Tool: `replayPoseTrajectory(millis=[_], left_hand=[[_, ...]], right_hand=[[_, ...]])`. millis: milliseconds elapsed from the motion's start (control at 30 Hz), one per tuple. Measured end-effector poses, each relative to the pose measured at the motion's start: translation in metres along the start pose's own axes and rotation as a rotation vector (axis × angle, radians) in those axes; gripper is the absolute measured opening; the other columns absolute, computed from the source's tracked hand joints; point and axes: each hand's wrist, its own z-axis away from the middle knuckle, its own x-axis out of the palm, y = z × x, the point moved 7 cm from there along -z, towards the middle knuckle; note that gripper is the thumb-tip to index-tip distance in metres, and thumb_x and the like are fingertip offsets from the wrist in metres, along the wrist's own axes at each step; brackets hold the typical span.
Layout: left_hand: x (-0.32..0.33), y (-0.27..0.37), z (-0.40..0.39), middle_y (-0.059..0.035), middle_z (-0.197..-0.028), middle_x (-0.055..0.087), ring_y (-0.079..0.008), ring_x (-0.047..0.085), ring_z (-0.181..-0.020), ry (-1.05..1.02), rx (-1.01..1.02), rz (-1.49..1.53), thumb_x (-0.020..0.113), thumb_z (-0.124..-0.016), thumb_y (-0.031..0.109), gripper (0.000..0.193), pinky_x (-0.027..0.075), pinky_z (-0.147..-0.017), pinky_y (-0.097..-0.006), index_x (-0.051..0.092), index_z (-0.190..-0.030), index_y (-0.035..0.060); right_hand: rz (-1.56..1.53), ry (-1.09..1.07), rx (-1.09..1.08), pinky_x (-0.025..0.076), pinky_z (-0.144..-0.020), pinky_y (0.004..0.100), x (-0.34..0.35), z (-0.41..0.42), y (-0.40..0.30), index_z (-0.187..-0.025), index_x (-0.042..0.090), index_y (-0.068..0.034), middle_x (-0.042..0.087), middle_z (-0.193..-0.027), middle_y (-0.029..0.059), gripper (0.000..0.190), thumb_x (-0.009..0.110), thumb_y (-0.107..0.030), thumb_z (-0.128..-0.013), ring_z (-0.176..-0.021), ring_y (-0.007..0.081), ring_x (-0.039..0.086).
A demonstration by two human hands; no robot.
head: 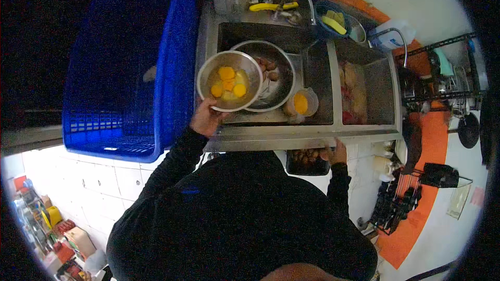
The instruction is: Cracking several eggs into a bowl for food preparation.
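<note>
My left hand (209, 119) grips the near rim of a metal bowl (230, 60) that holds several raw egg yolks in clear egg white. That bowl is above the sink's left edge and partly covers a larger metal bowl (287, 86). Inside the larger one, brown eggs or eggshells (269, 71) are visible. A clear plastic container (313, 103) with yellow contents stands beside it in the sink. At the sink's front edge is my right hand (336, 152), blurred, beside a black bin (308, 171) with brown contents. Whether it holds anything is unclear.
A big blue plastic crate (174, 66) stands left of the sink. The right basin (379, 101) contains something pale and reddish. Behind are pump bottles (222, 0), a curved faucet (310, 2) and a blue basket with sponges (322, 33). A wire rack (433, 95) is on the right.
</note>
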Motion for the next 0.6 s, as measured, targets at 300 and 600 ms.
replayPoseTrajectory(millis=[300,600], left_hand=[[-0.006,0.012,-0.009,-0.0153,-0.115,0.051,-0.0270,0.049,-0.107,0.213,0.144,0.131,0.043,-0.080,0.010,0.041,0.042,-0.092,-0.0395,0.041,-0.120,0.0000],[-0.025,-0.008,0.005,-0.0132,-0.123,0.045,-0.0304,0.043,-0.114,0.382,0.112,0.142,0.051,-0.072,0.013,0.057,0.032,-0.100,-0.0429,0.036,-0.125,0.0020]], right_hand=[[-0.607,-0.056,-0.147,0.046,-0.074,0.0344,0.116,-0.244,-0.167,-0.111,0.052,-0.001,0.057,-0.100,0.0118,0.032,0.053,-0.019,-0.084,-0.089,0.0217,0.056],[-1.243,-0.307,0.238,0.047,-0.073,0.0355,0.386,-0.319,-0.204,-0.112,0.051,-0.003,0.057,-0.101,0.0115,0.030,0.051,-0.017,-0.085,-0.088,0.0215,0.056]])
